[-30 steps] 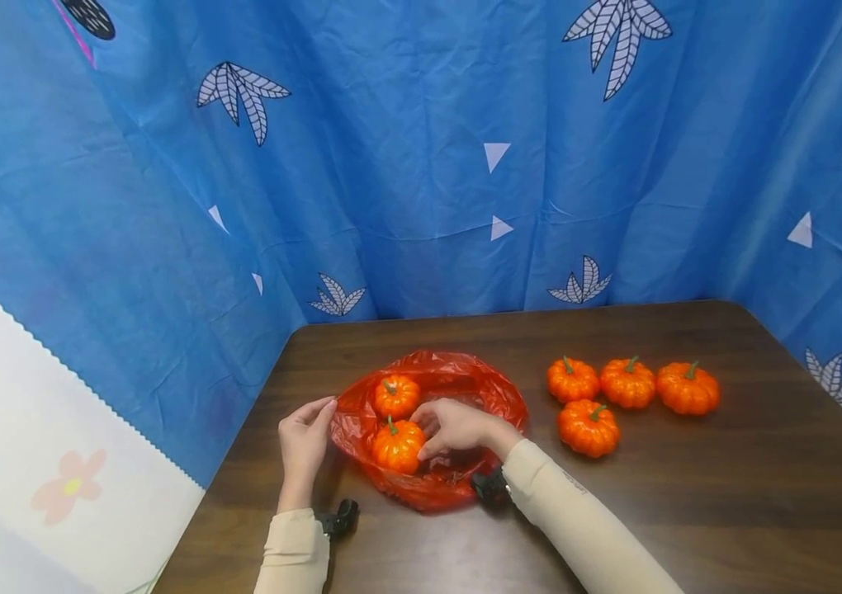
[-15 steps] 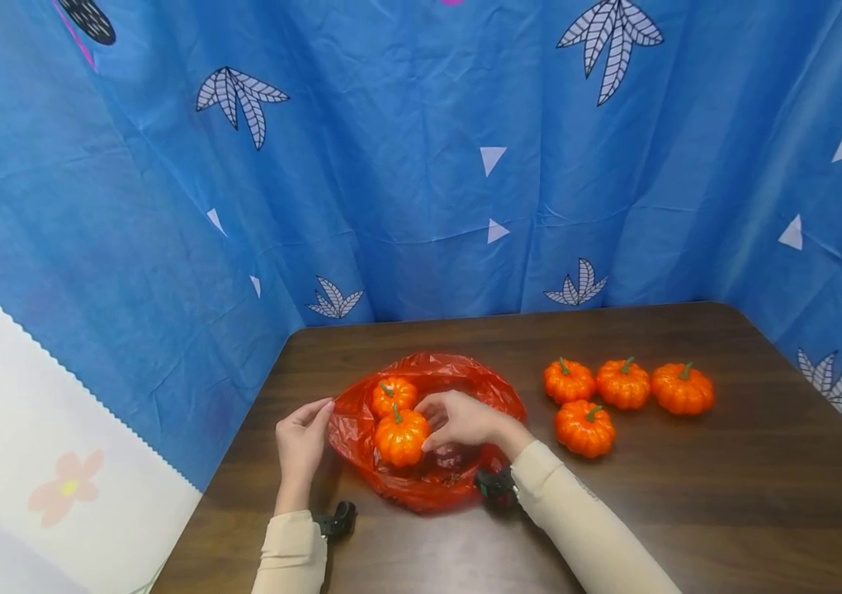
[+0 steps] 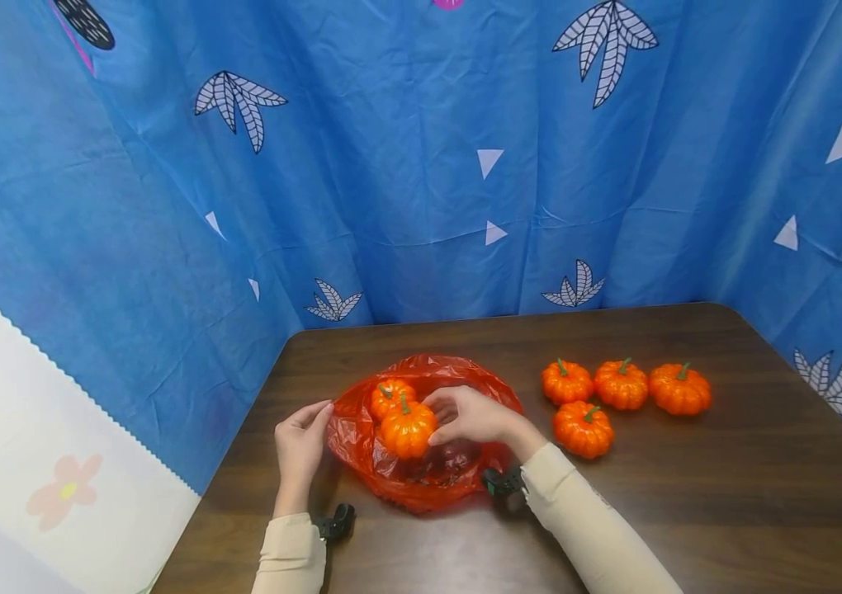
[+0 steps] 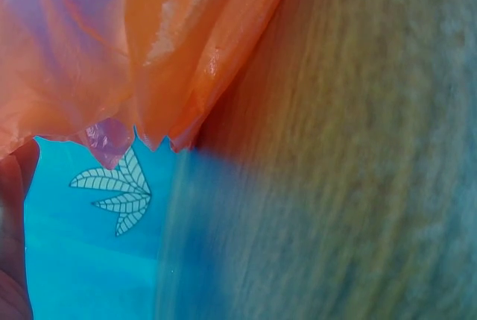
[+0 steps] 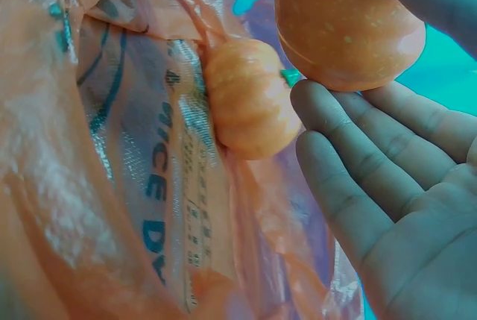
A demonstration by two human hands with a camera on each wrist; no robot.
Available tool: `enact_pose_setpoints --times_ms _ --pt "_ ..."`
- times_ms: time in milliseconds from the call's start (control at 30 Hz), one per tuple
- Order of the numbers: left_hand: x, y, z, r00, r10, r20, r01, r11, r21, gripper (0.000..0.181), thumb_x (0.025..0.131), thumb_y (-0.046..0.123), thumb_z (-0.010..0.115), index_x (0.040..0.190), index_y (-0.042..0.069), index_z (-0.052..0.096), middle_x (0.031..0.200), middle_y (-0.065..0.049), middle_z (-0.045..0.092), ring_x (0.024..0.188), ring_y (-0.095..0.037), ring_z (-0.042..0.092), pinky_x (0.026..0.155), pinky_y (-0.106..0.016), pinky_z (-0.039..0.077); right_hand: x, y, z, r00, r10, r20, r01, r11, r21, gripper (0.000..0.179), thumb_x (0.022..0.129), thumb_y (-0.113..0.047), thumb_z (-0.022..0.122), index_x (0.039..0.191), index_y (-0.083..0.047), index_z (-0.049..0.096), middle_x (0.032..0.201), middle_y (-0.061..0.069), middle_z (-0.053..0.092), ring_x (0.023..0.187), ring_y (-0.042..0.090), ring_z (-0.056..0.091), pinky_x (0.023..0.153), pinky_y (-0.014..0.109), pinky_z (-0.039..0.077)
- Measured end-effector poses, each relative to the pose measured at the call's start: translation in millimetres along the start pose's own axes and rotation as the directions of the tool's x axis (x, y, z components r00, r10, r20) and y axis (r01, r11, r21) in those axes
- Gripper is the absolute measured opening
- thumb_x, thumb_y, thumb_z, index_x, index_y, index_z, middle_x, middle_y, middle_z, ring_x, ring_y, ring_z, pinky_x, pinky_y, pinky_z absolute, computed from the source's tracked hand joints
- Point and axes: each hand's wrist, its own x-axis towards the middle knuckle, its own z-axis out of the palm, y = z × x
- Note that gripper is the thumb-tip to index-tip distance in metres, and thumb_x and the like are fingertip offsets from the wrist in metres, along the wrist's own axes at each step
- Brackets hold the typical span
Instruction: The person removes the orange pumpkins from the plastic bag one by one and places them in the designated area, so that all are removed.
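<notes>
A red plastic bag [image 3: 421,495] lies on the table with its mouth spread. My left hand [image 3: 299,445] pinches the bag's left edge; in the left wrist view the thin bag [image 4: 201,44] hangs beside part of that hand. My right hand [image 3: 469,415] holds a small orange pumpkin [image 3: 408,431] by its right side, over the bag's mouth. In the right wrist view the thumb and fingertips of the right hand [image 5: 402,156] grip this pumpkin [image 5: 350,22]. A second pumpkin [image 5: 250,100] sits inside the bag, partly hidden behind the held one in the head view.
To the right of the bag stand several more orange pumpkins: one in front [image 3: 583,429], the others in a row behind it, such as the rightmost pumpkin [image 3: 679,389]. A blue patterned curtain [image 3: 421,165] hangs behind the brown table [image 3: 688,495].
My right hand has raised the pumpkin and shifted it slightly right; it now overlaps the other pumpkin more. The left hand stays at the bag's edge.
</notes>
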Motion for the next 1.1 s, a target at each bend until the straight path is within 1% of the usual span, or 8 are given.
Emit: enact_pose_setpoints --times_ms 67,133,367,433,533,767,900,1100 --pt "0.2 -0.3 0.1 1.000 0.004 -0.001 -0.004 1.000 -0.003 0.032 0.093 0.034 0.072 0.110 0.007 0.077 0.111 -0.017 0.075 0.082 -0.005 0.071 0.072 -0.018 0.060 -2.7 -2 -2 1.000 -0.008 -0.003 0.008 1.000 0.000 0.055 0.084 -0.022 0.082 0.130 -0.002 0.060 0.126 0.013 0.068 0.112 0.028 0.066 0.101 0.047 0.054" --pt "0.5 -0.6 0.0 1.000 0.005 -0.005 -0.005 1.000 -0.005 0.030 0.093 0.032 0.073 0.109 0.007 0.077 0.110 -0.017 0.076 0.080 -0.004 0.071 0.071 -0.018 0.060 -5.9 -4 -4 1.000 -0.012 -0.005 0.012 1.000 0.003 0.056 0.084 -0.023 0.081 0.131 -0.002 0.060 0.125 0.012 0.068 0.112 0.027 0.066 0.101 0.046 0.054" --pt "0.4 0.5 -0.4 1.000 0.012 -0.013 -0.012 1.000 0.016 0.028 0.093 0.031 0.073 0.108 0.008 0.078 0.109 -0.015 0.076 0.087 -0.012 0.073 0.072 -0.018 0.060 -17.5 -10 -12 1.000 -0.019 -0.013 0.019 1.000 0.022 0.056 0.085 -0.024 0.081 0.132 -0.006 0.059 0.123 0.007 0.069 0.113 0.025 0.066 0.101 0.045 0.055" --pt "0.3 0.6 -0.7 1.000 0.010 -0.014 -0.010 1.000 0.018 0.028 0.093 0.030 0.073 0.108 0.008 0.078 0.109 -0.015 0.076 0.087 -0.012 0.073 0.072 -0.018 0.060 -20.7 -10 -14 0.999 -0.031 -0.015 0.031 0.999 0.028 0.056 0.084 -0.024 0.081 0.132 -0.006 0.059 0.123 0.008 0.069 0.113 0.026 0.066 0.102 0.046 0.054" --pt "0.5 0.0 -0.4 1.000 0.002 -0.011 -0.002 1.000 0.015 0.029 0.093 0.031 0.073 0.109 0.008 0.078 0.109 -0.016 0.076 0.084 -0.007 0.072 0.072 -0.018 0.060 -26.0 -9 -16 0.999 -0.042 -0.016 0.043 0.998 0.040 0.055 0.084 -0.023 0.081 0.132 -0.006 0.059 0.124 0.008 0.068 0.115 0.026 0.066 0.103 0.048 0.053" --pt "0.0 0.1 -0.2 0.999 -0.036 0.005 0.036 0.999 0.007 0.034 0.093 0.036 0.072 0.112 0.009 0.077 0.113 -0.015 0.075 0.093 -0.022 0.073 0.075 -0.022 0.061 -42.1 -6 -22 0.999 -0.046 -0.018 0.047 0.997 0.066 0.055 0.085 -0.020 0.081 0.132 -0.004 0.058 0.124 0.012 0.068 0.113 0.028 0.066 0.101 0.047 0.055" --pt "0.3 -0.3 0.3 0.999 -0.037 0.005 0.037 0.999 0.000 0.032 0.093 0.034 0.072 0.112 0.009 0.077 0.113 -0.016 0.075 0.090 -0.020 0.073 0.073 -0.022 0.061 -47.4 -3 -25 0.998 -0.059 -0.016 0.060 0.996 0.071 0.054 0.085 -0.020 0.080 0.132 -0.003 0.058 0.124 0.013 0.068 0.114 0.029 0.066 0.101 0.048 0.055" --pt "0.5 -0.5 0.9 1.000 -0.010 0.001 0.010 1.000 -0.017 0.029 0.092 0.029 0.073 0.110 0.006 0.077 0.111 -0.018 0.075 0.084 -0.013 0.074 0.070 -0.021 0.061 -53.6 -3 -29 0.998 -0.067 -0.021 0.068 0.997 0.042 0.053 0.085 -0.022 0.080 0.131 -0.005 0.059 0.123 0.011 0.069 0.114 0.028 0.066 0.101 0.048 0.055"
